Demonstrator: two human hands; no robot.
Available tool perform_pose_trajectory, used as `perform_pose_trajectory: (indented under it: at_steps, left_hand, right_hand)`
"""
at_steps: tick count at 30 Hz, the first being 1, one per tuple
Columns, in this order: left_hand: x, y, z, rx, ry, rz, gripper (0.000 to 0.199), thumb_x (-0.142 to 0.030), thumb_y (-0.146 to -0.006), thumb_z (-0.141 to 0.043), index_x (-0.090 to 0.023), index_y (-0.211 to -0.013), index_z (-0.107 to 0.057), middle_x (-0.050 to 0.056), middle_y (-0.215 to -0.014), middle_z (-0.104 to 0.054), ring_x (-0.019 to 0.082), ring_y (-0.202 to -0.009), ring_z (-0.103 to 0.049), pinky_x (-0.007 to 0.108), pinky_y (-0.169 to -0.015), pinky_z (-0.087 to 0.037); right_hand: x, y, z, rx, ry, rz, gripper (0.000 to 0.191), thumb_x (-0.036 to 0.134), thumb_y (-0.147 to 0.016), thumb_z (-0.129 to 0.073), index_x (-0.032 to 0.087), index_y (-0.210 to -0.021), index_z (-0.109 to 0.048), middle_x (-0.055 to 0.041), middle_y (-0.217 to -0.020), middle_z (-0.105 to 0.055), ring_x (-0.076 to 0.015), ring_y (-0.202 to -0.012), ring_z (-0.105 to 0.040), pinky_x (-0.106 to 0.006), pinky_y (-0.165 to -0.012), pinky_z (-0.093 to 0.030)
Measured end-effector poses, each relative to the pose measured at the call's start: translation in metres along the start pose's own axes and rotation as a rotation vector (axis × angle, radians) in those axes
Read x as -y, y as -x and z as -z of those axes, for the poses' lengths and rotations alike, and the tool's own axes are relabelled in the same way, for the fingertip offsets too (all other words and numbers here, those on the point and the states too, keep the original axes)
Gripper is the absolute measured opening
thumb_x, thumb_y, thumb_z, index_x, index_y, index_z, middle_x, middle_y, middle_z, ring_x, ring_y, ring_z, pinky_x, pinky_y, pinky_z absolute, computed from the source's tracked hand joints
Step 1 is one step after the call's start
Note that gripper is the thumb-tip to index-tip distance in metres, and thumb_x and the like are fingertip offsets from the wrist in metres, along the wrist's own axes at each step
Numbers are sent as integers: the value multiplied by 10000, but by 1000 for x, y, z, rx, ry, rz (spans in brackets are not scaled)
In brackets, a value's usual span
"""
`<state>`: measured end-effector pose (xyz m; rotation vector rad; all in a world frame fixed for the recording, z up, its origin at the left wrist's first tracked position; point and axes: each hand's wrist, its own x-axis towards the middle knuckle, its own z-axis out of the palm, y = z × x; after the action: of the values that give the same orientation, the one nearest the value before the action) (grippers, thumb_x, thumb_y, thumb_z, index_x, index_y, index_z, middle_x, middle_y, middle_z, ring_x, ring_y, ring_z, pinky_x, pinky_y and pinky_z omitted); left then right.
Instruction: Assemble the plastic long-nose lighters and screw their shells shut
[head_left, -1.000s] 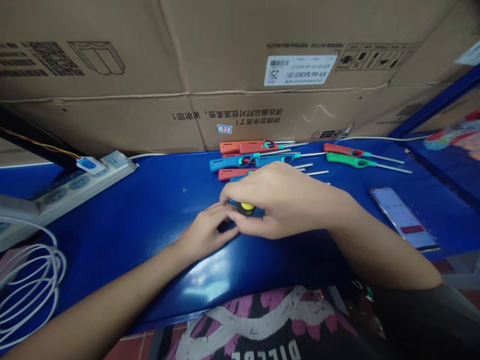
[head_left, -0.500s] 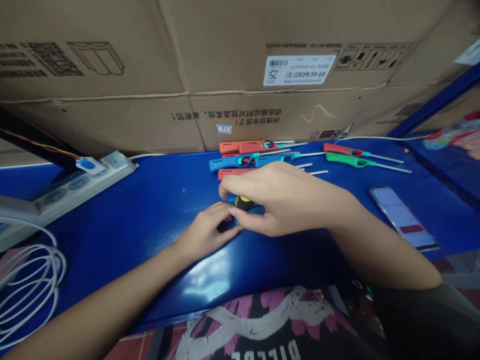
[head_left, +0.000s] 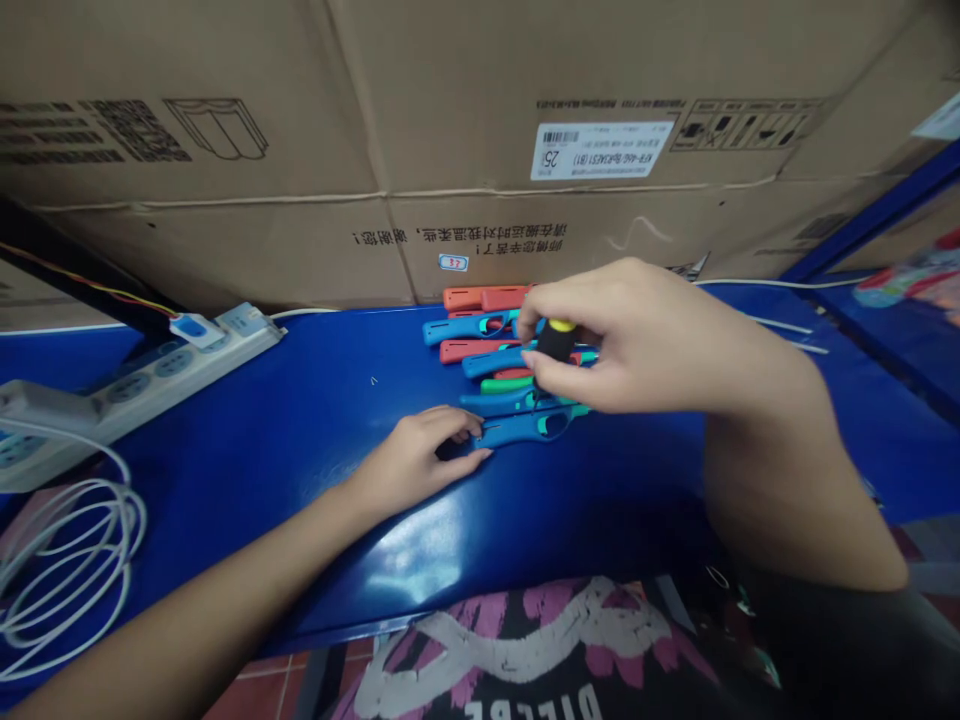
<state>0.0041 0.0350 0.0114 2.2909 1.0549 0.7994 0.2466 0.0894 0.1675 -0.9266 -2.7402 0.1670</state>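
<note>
My right hand [head_left: 615, 340] is closed around the black and yellow handle of a screwdriver [head_left: 556, 340], above a group of lighters; the tool's tip is hard to make out. My left hand [head_left: 420, 450] rests on the blue table, its thumb and fingertips on the handle end of the nearest blue lighter [head_left: 517, 430]. Beyond that one lie several long-necked lighters in blue, red, orange and green, among them a red lighter [head_left: 469, 350] and an orange lighter [head_left: 461, 298]. My right hand hides part of them.
A large cardboard box [head_left: 465, 100] stands behind the blue table [head_left: 315, 400]. At the left are a white power strip [head_left: 161, 375] and a coiled white cable [head_left: 67, 560]. A red and clear plastic bag [head_left: 911, 285] lies at the far right.
My right hand has moved up and to the right with the screwdriver, uncovering the nearest blue lighter and others; its arm now covers the phone. My left hand has stayed nearly still.
</note>
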Motion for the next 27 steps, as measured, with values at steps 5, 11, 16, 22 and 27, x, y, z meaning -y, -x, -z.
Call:
perform_pose_trajectory:
  at_steps: [5,11,16,22,27]
  left_hand:
    - [-3,-8,7,75,-64,-32,105,-218,-1004,-551,-184,-1018,-650,58,-985,-725,177,-901,-691,303,-813,-557]
    - [-11,-16,15,207,-393,-139,169,-230,-1023,-466,-181,-978,-622,75,-943,-640,212,-871,-601,333,-761,-519]
    - [-14,-24,12,238,-716,-225,231,-254,-1042,-429,-164,-941,-616,86,-919,-611,224,-807,-568,344,-687,-466]
    - [-22,-31,15,198,-794,-227,265,-265,-1050,-415,-159,-908,-612,94,-895,-616,242,-811,-581,361,-679,-439]
    - [9,-31,63,115,-831,90,273,-311,-1046,-369,-176,-957,-589,109,-977,-596,263,-894,-590,378,-765,-484]
  right_hand:
    - [-10,4,6,184,110,-129,216,364,-881,-553,202,-742,-586,-6,-669,-580,-122,-544,-413,-291,-555,-240]
    - [-11,4,3,258,127,-165,249,359,-885,-536,200,-697,-571,1,-617,-543,-109,-497,-347,-288,-527,-236]
    - [-11,6,3,259,150,-168,270,378,-892,-516,206,-691,-565,-5,-614,-543,-117,-498,-361,-291,-525,-230]
    - [-13,9,3,266,158,-160,276,377,-901,-503,208,-695,-574,-10,-616,-560,-124,-499,-392,-292,-528,-235]
    - [-17,12,4,253,144,-158,294,414,-901,-525,208,-707,-606,-2,-607,-564,-117,-472,-395,-281,-505,-230]
